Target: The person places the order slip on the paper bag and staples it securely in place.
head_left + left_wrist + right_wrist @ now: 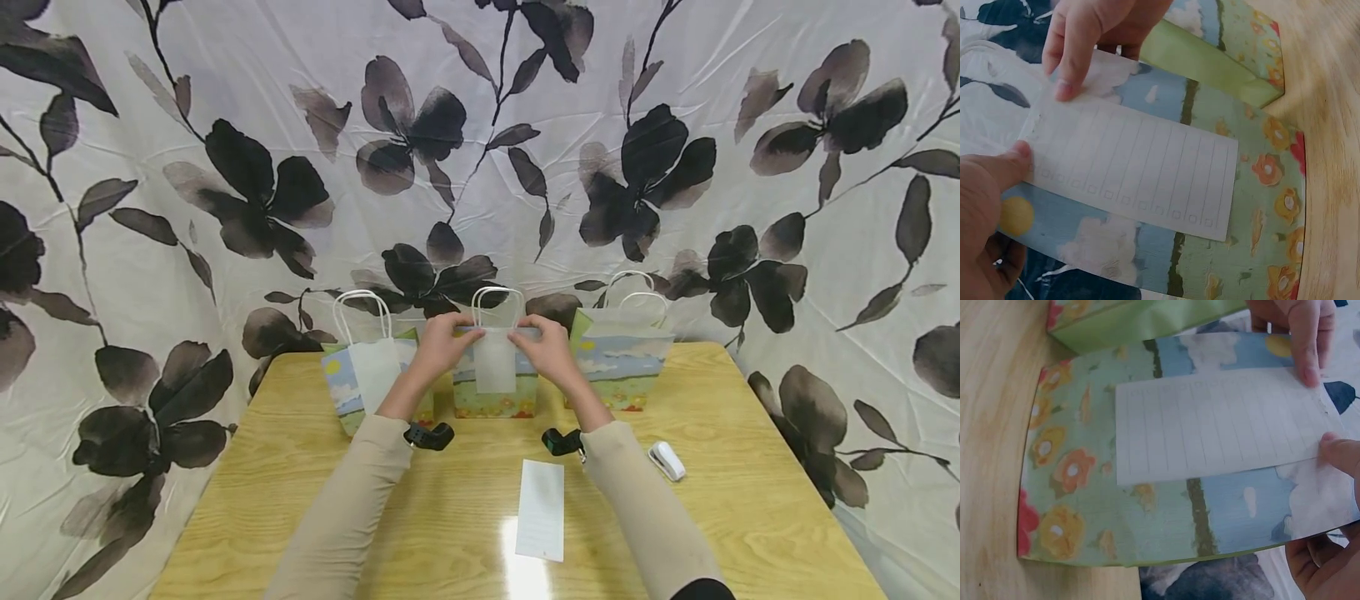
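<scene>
You pinched the checklist slip against the middle gift bag with your left hand and right hand. This bag stood near the worktop's far edge.

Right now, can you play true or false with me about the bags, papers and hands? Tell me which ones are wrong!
1. The left bag, middle bag and right bag stand on the table. True.
2. The left hand lies flat on the table. False: it pinches the lined sheet against the middle bag's top.
3. The right hand pinches that same sheet. True.
4. The small white stapler is inside the right bag. False: it lies on the table.
5. A loose paper lies nearer the person than the bags. True.
6. The right bag has a paper on its front. False: none shows there.
</scene>
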### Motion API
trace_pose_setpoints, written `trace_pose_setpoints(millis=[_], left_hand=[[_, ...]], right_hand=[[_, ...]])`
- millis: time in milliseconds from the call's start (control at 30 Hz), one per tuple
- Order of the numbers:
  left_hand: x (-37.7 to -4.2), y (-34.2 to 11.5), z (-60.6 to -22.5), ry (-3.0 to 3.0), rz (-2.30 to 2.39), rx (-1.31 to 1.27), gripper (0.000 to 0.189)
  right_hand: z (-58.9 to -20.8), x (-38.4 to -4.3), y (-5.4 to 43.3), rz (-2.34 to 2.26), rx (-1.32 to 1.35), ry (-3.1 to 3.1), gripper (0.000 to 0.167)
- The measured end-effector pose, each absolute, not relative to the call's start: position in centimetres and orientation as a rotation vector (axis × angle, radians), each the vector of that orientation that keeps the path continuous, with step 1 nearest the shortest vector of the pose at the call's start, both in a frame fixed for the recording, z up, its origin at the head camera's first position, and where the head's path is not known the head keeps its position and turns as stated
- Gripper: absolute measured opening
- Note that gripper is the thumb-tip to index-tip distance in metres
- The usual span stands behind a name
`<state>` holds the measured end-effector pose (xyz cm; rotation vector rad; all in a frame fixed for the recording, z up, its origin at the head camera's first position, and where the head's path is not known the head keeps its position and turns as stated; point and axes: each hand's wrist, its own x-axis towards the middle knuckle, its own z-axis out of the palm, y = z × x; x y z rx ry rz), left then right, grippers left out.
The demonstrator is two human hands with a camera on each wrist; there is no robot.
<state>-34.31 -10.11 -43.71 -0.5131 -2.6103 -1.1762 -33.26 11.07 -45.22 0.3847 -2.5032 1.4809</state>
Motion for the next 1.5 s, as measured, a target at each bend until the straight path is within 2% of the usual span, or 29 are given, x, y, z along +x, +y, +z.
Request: trace_pose_setpoints(millis=[533, 700, 800, 867, 1133, 1500], left_hand=[[-33.8, -10.5, -43.0, -2.590, -1.007, -0.549, 0.019], [-33.6, -10.5, -42.9, -2.561, -1.010, -0.561, 0.017], [-33.6, -10.5, -42.9, -2.551, -1.007, -0.570, 0.016], [-33.7, -10.5, -42.9, -2.548, -1.023, -0.566, 0.016], [-33.2, -10.1, -43.0, -2.590, -1.010, -0.534, 0.016], [-32.8, -9.8, -43.6, -2.595, -1.031, -0.525, 0.016]], right_hand=[[-44.9, -33.2, 10.8, 1.464, 0.460, -2.476, 0.022], [-44.5, -32.4, 11.1, 1.327, 0.460, -2.542, 0.037], [-43.7, -31.1, 11.8, 1.189, 0.448, -2.601, 0.049], [-43.0, -29.9, 12.6, 1.127, 0.450, -2.626, 0.051], [-43.4, -24.8, 17.8, 1.117, 0.464, -2.620, 0.021], [-49.4, -20.7, 25.8, 0.941, 0.290, -2.794, 0.026]])
